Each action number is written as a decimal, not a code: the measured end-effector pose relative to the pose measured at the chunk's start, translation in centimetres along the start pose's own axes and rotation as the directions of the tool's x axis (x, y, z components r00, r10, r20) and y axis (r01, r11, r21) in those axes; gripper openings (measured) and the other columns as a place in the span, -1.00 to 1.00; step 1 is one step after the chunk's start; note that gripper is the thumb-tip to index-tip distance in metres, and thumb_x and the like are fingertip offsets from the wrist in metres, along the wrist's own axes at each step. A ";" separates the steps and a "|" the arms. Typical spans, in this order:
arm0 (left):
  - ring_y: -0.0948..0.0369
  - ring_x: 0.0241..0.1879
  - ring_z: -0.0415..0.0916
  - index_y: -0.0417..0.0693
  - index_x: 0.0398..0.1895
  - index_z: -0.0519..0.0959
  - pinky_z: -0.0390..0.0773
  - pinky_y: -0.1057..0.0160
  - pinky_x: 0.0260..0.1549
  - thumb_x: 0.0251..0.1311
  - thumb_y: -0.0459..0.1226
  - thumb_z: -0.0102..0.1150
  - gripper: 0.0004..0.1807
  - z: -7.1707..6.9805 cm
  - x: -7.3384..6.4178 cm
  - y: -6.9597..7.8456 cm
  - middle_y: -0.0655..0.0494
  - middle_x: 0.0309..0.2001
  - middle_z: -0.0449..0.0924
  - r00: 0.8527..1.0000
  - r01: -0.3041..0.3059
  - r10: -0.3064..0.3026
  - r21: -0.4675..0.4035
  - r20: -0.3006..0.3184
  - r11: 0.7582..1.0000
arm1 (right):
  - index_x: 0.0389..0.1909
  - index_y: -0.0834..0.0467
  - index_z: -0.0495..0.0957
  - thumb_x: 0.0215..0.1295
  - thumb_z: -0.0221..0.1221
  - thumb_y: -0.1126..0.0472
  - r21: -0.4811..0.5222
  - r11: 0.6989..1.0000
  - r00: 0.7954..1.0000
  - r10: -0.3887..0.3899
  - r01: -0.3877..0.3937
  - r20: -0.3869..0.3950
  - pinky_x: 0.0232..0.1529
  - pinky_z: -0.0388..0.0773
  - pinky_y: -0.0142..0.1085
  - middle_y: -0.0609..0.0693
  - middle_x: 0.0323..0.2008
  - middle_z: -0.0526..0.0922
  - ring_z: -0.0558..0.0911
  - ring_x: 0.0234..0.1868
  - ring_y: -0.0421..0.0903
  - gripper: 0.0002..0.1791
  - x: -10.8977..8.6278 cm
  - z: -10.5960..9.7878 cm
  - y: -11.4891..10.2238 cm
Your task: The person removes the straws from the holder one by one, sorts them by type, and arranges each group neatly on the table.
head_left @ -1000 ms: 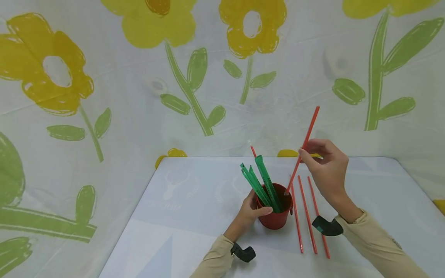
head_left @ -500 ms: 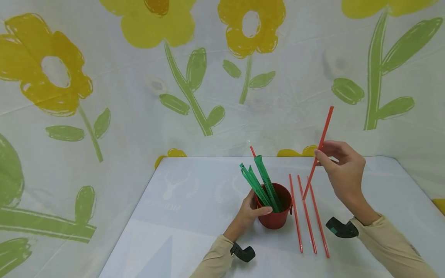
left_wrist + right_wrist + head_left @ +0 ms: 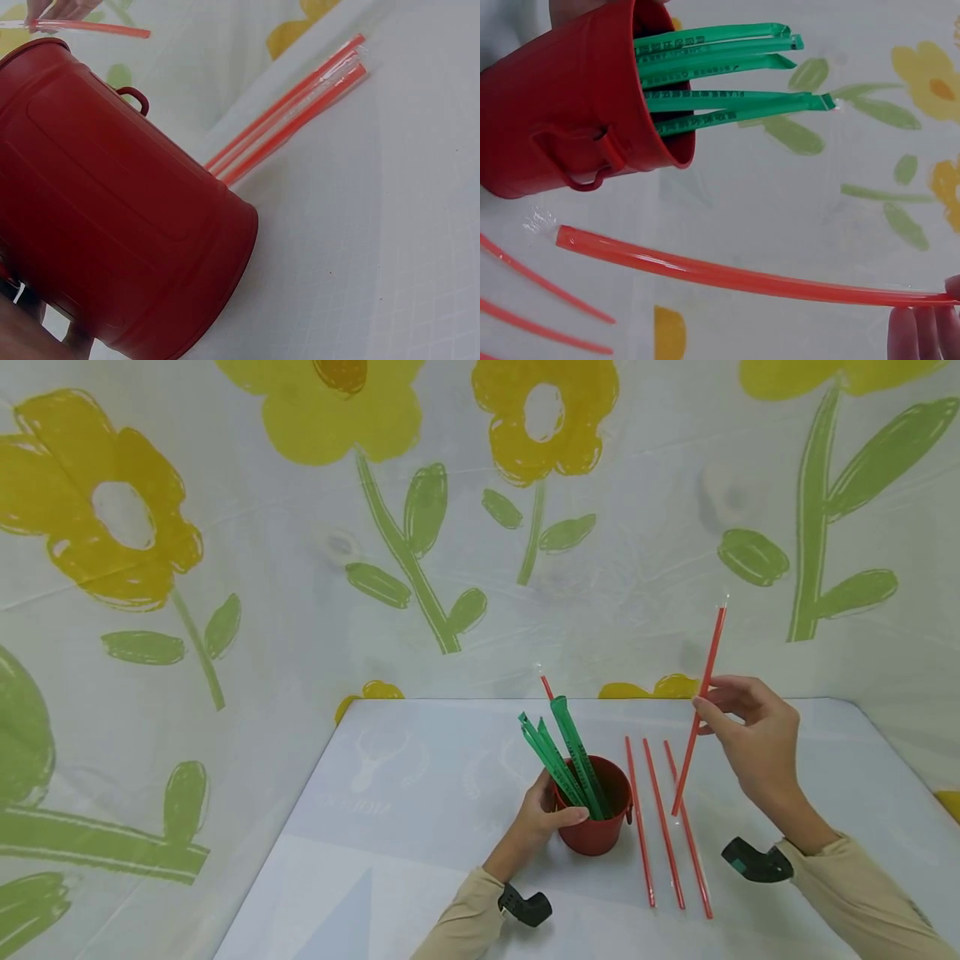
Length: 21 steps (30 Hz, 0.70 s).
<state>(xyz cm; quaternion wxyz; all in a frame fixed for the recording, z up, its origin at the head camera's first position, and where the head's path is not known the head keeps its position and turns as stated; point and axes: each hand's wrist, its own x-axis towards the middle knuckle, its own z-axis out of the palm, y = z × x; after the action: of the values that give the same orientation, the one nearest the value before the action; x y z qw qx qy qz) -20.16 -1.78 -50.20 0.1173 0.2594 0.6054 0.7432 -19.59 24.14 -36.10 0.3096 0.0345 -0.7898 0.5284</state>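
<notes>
My left hand (image 3: 534, 820) grips the side of a small red metal bucket (image 3: 591, 838), thumb at its rim. Several green-wrapped straws (image 3: 576, 747) with dark print lean inside it, and one red straw (image 3: 547, 686) pokes up behind them. Thumb and fingertips of my right hand (image 3: 761, 739) pinch another red straw (image 3: 708, 668) in clear wrapping, held upright with a slight tilt, to the bucket's right. In the right wrist view, that straw's lower end is apart from the bucket (image 3: 570, 97), its clear wrapper end sticking out past it.
Three wrapped red straws lie side by side on the white table, the middle straw (image 3: 663, 827) between the others, right of the bucket. A pale curtain (image 3: 637, 610) with yellow flowers hangs behind the table. Each wrist bears a black device (image 3: 756, 862).
My right hand has carried its red straw rightward and slightly down, away from the bucket's rim to above the lying straws. The left hand and bucket have stayed still.
</notes>
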 end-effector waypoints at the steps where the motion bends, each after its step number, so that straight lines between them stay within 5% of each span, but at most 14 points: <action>1: 0.15 0.23 0.29 0.19 0.37 0.16 0.40 0.16 0.13 0.15 -0.19 0.19 -0.29 0.0 0.0 0.0 0.13 0.24 0.35 1.000 0.003 -0.003 0.001 0.000 1.000 | 0.00 0.31 0.51 0.19 0.24 0.36 -0.003 1.000 1.000 0.004 -0.004 0.004 -0.41 0.53 -0.57 -0.23 -0.33 0.59 0.59 -0.39 -0.35 -0.66 0.0 -0.1 0.1; 21: 0.15 0.23 0.28 0.13 0.38 0.14 0.40 0.17 0.13 0.16 -0.27 0.15 -0.29 0.0 0.1 -0.1 0.08 0.26 0.32 1.000 0.014 -0.014 0.016 -0.001 1.000 | 0.04 0.29 0.46 0.25 0.22 0.17 -0.125 0.989 0.988 0.099 -0.084 0.117 -0.48 0.54 -0.54 -0.20 -0.32 0.53 0.56 -0.44 -0.38 -0.60 -0.6 -1.4 2.7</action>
<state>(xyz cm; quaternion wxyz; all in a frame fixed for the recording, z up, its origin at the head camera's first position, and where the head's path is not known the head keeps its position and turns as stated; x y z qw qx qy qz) -20.30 -1.71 -50.27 0.1202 0.2558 0.6132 0.7376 -19.46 26.41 -38.31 0.2374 0.0119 -0.8383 0.4906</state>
